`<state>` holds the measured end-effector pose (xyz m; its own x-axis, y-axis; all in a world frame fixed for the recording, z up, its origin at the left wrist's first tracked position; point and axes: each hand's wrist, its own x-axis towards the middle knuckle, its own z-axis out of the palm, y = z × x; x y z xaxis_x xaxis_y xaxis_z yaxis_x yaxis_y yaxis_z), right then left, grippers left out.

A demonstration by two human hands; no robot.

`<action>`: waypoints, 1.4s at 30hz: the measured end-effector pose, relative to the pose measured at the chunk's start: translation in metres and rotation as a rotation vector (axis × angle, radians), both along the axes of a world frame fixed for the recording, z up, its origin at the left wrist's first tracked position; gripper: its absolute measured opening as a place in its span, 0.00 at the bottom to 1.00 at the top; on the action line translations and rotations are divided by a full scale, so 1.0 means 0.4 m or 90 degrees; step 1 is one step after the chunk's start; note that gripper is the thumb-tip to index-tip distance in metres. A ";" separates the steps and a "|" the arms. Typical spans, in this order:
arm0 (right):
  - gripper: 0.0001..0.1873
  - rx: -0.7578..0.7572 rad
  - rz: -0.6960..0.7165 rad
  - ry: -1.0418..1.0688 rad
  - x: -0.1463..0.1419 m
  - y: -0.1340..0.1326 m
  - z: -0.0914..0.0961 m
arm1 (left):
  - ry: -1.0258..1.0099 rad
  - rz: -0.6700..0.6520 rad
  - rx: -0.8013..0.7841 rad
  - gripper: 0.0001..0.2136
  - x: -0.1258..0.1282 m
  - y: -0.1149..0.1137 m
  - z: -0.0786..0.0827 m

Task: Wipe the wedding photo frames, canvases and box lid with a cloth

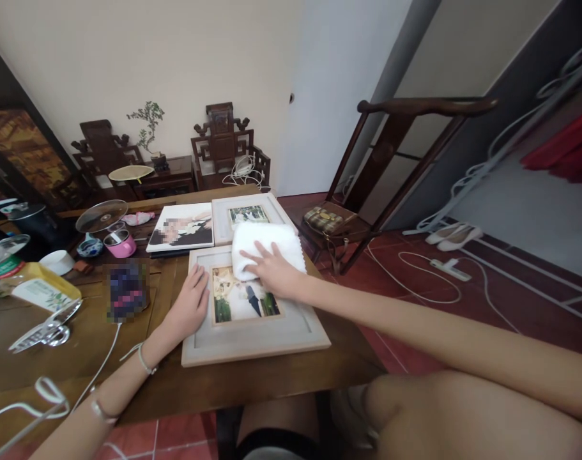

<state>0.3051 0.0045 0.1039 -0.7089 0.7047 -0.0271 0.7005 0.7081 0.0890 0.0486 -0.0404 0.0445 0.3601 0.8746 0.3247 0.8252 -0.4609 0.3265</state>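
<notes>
A light wooden picture frame with a photo in it lies on the dark wooden table near its front right corner. My left hand rests on the frame's left border, fingers laid over it. Under my right hand is a folded white towel. The right fingers are spread and press the towel on the upper part of the frame. The towel hides the photo's upper right and part of a second frame behind. To the left of that one lies a photo panel.
On the table's left stand a pink mug, a blue-and-white teapot, a yellow oil bottle, a glass lid and a silver hair clip. A wooden chair holding a plaid bag is at the right. White cables trail nearby.
</notes>
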 end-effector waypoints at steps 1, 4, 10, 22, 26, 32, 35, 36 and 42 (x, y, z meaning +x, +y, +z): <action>0.32 -0.022 0.017 0.002 -0.006 -0.020 0.009 | -0.003 0.002 0.003 0.22 -0.002 0.000 0.001; 0.31 -0.094 0.078 0.005 -0.020 -0.082 0.042 | -0.012 0.004 0.009 0.22 -0.010 0.003 -0.002; 0.23 -0.178 0.204 0.007 -0.014 -0.178 0.110 | -0.031 0.006 0.008 0.23 -0.014 0.003 -0.008; 0.26 -0.201 0.237 0.088 -0.012 -0.163 0.068 | -0.021 -0.014 -0.006 0.22 -0.005 0.005 -0.009; 0.28 -0.107 0.173 0.109 -0.021 -0.114 0.010 | -0.020 -0.026 -0.005 0.22 -0.012 0.000 -0.006; 0.32 0.009 0.100 0.089 -0.046 -0.043 -0.012 | -0.023 -0.035 -0.013 0.22 -0.025 -0.004 -0.005; 0.31 0.055 0.072 0.066 -0.057 -0.014 -0.018 | -0.017 -0.035 -0.008 0.22 -0.023 -0.004 -0.008; 0.30 0.057 0.064 0.055 -0.061 -0.008 -0.021 | -0.018 -0.035 -0.007 0.22 -0.021 -0.002 -0.010; 0.30 -0.027 0.082 -0.010 -0.086 -0.046 0.011 | -0.038 0.005 0.005 0.22 -0.021 0.008 -0.023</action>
<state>0.2709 -0.0139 0.1084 -0.7931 0.6054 -0.0671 0.6017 0.7958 0.0677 0.0401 -0.0371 0.0353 0.3331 0.8747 0.3522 0.8078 -0.4574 0.3720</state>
